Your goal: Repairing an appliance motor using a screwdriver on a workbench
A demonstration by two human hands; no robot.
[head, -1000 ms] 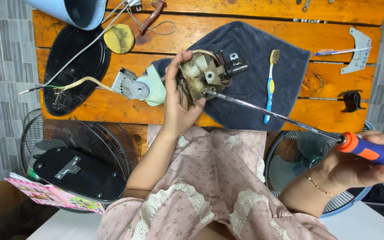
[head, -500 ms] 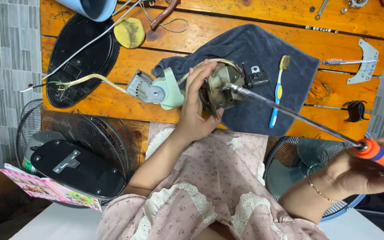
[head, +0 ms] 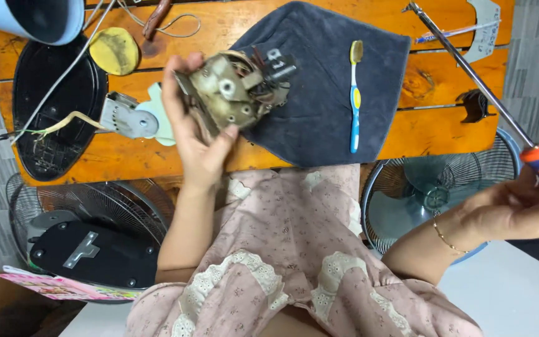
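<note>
Left hand (head: 198, 134) clasping a grimy fan motor (head: 235, 93) just above the dark towel's (head: 325, 81) left edge, right hand (head: 519, 209) gripping a long screwdriver (head: 478, 84) right of it.

Grimy fan motor (head: 235, 93), long screwdriver (head: 488, 100)

One fan motor (head: 235, 93). One screwdriver (head: 488, 93). One toothbrush (head: 355, 100). One dark cloth (head: 325, 75). Two fan grilles (head: 120, 200), (head: 444, 181). Two black covers (head: 51, 106), (head: 88, 256).
</note>
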